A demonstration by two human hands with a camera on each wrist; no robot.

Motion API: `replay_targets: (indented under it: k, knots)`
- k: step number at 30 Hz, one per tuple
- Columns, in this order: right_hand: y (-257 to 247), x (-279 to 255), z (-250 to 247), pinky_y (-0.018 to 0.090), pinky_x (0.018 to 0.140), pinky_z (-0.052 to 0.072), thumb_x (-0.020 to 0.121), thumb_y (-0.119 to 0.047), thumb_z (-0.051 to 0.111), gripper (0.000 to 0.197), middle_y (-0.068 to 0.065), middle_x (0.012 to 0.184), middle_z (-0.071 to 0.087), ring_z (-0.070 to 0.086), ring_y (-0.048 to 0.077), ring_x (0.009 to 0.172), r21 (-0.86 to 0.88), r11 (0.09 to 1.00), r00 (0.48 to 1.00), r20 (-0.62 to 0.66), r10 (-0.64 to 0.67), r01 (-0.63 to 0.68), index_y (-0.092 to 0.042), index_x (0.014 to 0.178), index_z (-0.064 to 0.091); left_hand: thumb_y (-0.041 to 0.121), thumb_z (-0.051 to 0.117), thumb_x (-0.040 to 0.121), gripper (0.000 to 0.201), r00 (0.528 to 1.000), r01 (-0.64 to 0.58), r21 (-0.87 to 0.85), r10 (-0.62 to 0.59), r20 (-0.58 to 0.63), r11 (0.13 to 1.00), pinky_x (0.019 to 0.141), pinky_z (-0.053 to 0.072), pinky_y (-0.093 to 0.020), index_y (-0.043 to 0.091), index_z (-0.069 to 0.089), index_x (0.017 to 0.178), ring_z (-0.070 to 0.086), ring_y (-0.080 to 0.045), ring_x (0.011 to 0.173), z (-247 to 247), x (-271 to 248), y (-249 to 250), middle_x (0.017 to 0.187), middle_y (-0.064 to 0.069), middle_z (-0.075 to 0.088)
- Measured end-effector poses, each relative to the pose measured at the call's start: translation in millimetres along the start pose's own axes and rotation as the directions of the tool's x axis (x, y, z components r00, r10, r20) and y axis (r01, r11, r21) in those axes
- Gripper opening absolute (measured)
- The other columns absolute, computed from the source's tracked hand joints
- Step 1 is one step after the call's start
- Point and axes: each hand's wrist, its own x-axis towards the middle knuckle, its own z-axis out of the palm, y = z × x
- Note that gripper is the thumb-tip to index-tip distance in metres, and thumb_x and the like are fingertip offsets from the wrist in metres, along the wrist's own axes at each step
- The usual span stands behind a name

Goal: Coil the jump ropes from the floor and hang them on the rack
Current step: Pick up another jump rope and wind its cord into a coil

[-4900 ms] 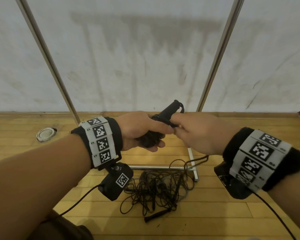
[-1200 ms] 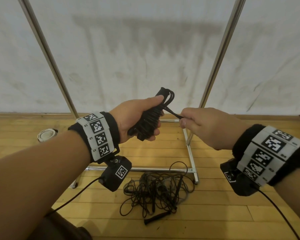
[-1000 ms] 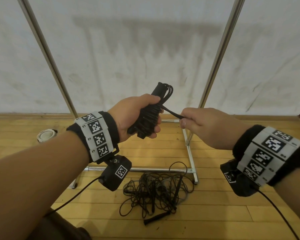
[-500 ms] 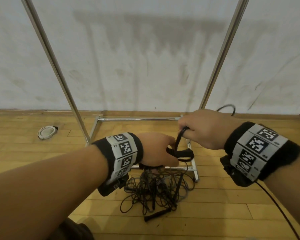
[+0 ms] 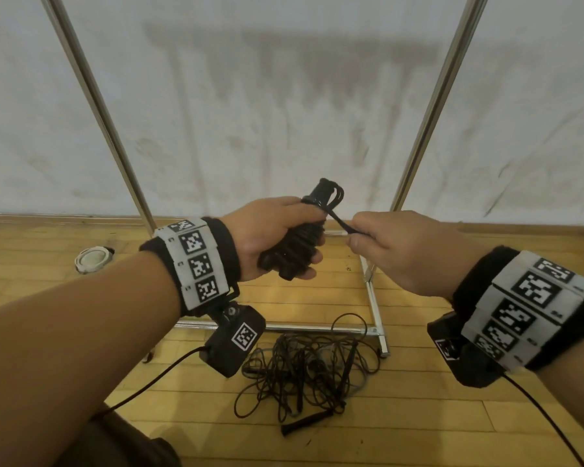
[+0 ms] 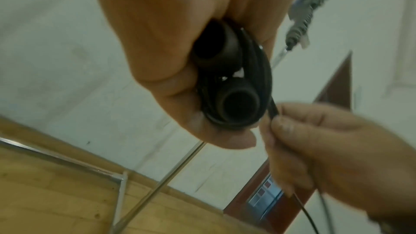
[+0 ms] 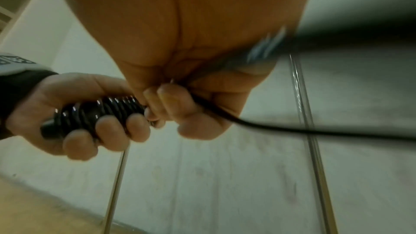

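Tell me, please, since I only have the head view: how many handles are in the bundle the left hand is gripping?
Observer: Two. In the left wrist view, the bundle in the left hand shows two round handle ends side by side, with cord looped round them.
Operator: Thank you. Does the cord stop at the right hand?
Observer: No. In the right wrist view, the cord runs on past the right hand and out of the frame's right edge.
Operator: How is that hand holding it?
Observer: The left wrist view shows its fingertips pinching the cord just beside the lower handle end.
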Motion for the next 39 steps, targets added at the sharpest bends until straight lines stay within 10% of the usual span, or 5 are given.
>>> replay_targets:
  k: [7,19,22,27,39]
  knots:
    - [19,-2,2,0.037,0.062,0.050,0.107,-0.036,0.040,0.024,-0.002,0.066,0.060,0.052,0.007,0.056,0.150,0.988,0.999,0.006,0.043,-0.043,-0.030,0.089,0.055,0.052,0.077,0.089,0.053,0.996,0.013,-0.095,-0.005,0.087,0.995,0.065,0.061,-0.043,0.008,0.065,0.116,0.068,-0.029,0.069,2,-8,10,0.089,-0.012,0.069]
    - [31,-4,8,0.021,0.078,0.047,0.102,-0.030,0.052,0.014,-0.014,0.078,0.065,0.059,0.002,0.076,0.051,0.995,0.985,0.153,0.074,-0.083,-0.035,0.096,0.064,0.035,0.072,0.093,0.029,0.953,-0.091,0.271,0.004,0.304,0.958,0.066,0.061,-0.039,0.014,0.066,0.113,0.075,-0.033,0.072,23,-19,-1,0.089,-0.017,0.076]
    - [25,-1,9,0.023,0.079,0.048,0.100,-0.028,0.056,0.009,-0.011,0.087,0.063,0.057,0.003,0.081,-0.042,0.997,0.959,0.274,0.070,-0.061,-0.034,0.097,0.063,0.034,0.071,0.098,0.009,0.924,-0.065,0.600,-0.179,0.337,0.798,0.064,0.062,-0.032,0.027,0.067,0.102,0.079,-0.023,0.074,41,-21,-11,0.089,-0.009,0.081]
    - [4,8,3,0.031,0.076,0.049,0.103,-0.041,0.050,0.018,-0.012,0.086,0.059,0.052,0.005,0.079,-0.256,0.966,0.982,0.187,0.032,0.018,-0.031,0.092,0.060,0.054,0.066,0.096,0.034,0.979,-0.111,0.967,-0.142,0.146,0.229,0.068,0.061,-0.030,0.023,0.064,0.109,0.072,-0.013,0.071,55,-11,-29,0.085,0.002,0.078]
    - [-14,4,-8,0.031,0.064,0.044,0.107,-0.036,0.039,0.024,-0.006,0.078,0.056,0.052,0.010,0.069,-0.120,0.993,0.999,-0.046,-0.024,0.018,-0.024,0.101,0.059,0.030,0.064,0.103,0.024,0.994,-0.060,0.436,0.093,-0.056,0.898,0.066,0.066,-0.052,0.008,0.061,0.112,0.079,-0.038,0.076,17,5,-5,0.092,-0.019,0.077]
